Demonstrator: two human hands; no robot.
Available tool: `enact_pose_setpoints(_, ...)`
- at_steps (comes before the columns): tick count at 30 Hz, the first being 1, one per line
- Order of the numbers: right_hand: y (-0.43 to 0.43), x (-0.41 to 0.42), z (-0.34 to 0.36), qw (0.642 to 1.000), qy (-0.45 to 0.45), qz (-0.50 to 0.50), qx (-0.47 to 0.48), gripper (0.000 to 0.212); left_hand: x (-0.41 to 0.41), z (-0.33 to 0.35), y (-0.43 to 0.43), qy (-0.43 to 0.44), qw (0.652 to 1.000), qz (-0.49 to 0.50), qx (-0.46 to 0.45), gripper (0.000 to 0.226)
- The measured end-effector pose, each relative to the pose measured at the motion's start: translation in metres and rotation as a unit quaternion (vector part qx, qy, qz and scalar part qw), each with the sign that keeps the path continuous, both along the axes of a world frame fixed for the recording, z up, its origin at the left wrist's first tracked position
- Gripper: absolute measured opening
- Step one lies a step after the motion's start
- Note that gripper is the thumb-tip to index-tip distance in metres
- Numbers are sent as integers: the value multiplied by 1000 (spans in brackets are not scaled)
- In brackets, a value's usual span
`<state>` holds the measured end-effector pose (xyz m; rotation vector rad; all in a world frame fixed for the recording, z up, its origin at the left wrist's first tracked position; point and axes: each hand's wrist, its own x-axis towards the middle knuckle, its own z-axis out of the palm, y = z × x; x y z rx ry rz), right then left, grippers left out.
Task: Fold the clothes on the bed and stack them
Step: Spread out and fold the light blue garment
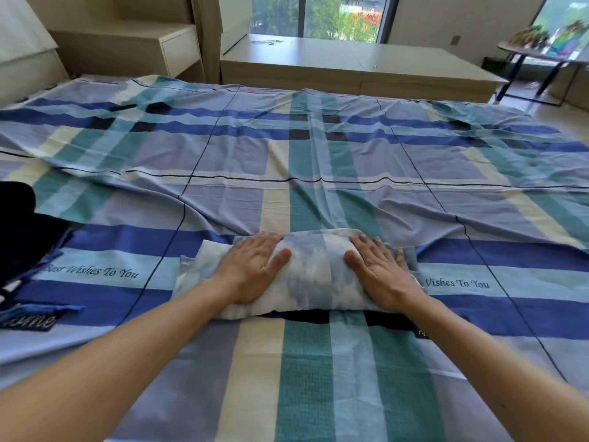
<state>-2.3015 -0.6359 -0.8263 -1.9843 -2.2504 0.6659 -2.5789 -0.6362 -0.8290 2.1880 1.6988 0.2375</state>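
The left hand (255, 269) lies flat, palm down, on the left part of a folded garment (314, 275), fingers straight and close together, thumb spread toward the middle. The right hand (379, 269) mirrors it on the right part, also flat with straight fingers and the thumb angled inward. Neither hand curls round the cloth; both rest on top of it, with a bare strip of fabric between the two thumbs.

The garment is a pale blue and white mottled piece, folded into a thick, long bundle. It lies crosswise on the near middle of the bed, on a plaid sheet (318, 154) of blue, teal, cream and lilac bands printed with the words "Best Wishes To You". The sheet is creased behind the bundle.

A heap of dark navy clothes (22, 237) lies at the left edge of the bed, well apart from the bundle. Beyond the bed stands a low wooden cabinet (350, 65) under a window (318, 17).
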Motion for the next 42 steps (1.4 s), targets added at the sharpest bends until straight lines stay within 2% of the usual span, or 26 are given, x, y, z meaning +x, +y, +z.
enact_pose_setpoints(2,-3,-1,4,999,-22,-42,4,99,-9,5,-1,46,998,29,-11,123)
enact_pose_setpoints(3,-5,1,8,997,-35,-69,4,103,-13,9,-1,77,996,49,-17,120)
enact_pose_setpoints(6,-8,15,20,989,-30,-147,-17,125,-29,36,-7,147,976,155,-46,93)
enact_pose_setpoints(9,-11,34,36,977,34,-205,-43,143,-60,64,-24,144,947,267,-106,107)
enact_pose_setpoints(11,-15,38,46,966,94,-234,-56,149,-76,71,-33,104,935,294,-170,126)
enact_pose_setpoints(12,-16,39,49,958,134,-245,-61,148,-79,72,-37,62,929,299,-209,126)
enact_pose_setpoints(15,-17,32,51,912,265,-288,-119,129,-80,67,-40,-102,902,331,-258,108)
enact_pose_setpoints(18,-13,28,41,872,366,-275,-172,107,-68,62,-41,-255,867,328,-276,86)
enact_pose_setpoints(22,-18,14,56,848,448,-227,-170,54,-50,55,-40,-357,854,290,-244,59)
enact_pose_setpoints(24,-18,11,59,835,481,-208,-170,42,-42,58,-42,-407,843,257,-241,48)
enact_pose_setpoints(27,-19,9,61,822,502,-202,-180,55,-33,53,-42,-441,835,231,-233,48)
enact_pose_setpoints(29,-20,9,60,816,506,-210,-185,65,-30,45,-41,-462,821,260,-211,65)
enact_pose_setpoints(31,-23,5,63,812,512,-217,-176,62,-29,38,-40,-471,810,290,-192,86)
enact_pose_setpoints(32,-25,3,65,809,518,-223,-168,59,-28,35,-39,-475,807,297,-185,90)
enact_pose_setpoints(35,-29,1,76,799,534,-230,-155,61,-29,46,-39,-497,794,301,-179,86)
enact_pose_setpoints(38,-32,-10,89,804,534,-222,-143,84,-43,73,-38,-532,781,278,-170,87)
enact_pose_setpoints(42,-34,-74,117,792,566,-165,-156,86,-105,140,-39,-507,807,286,-101,62)
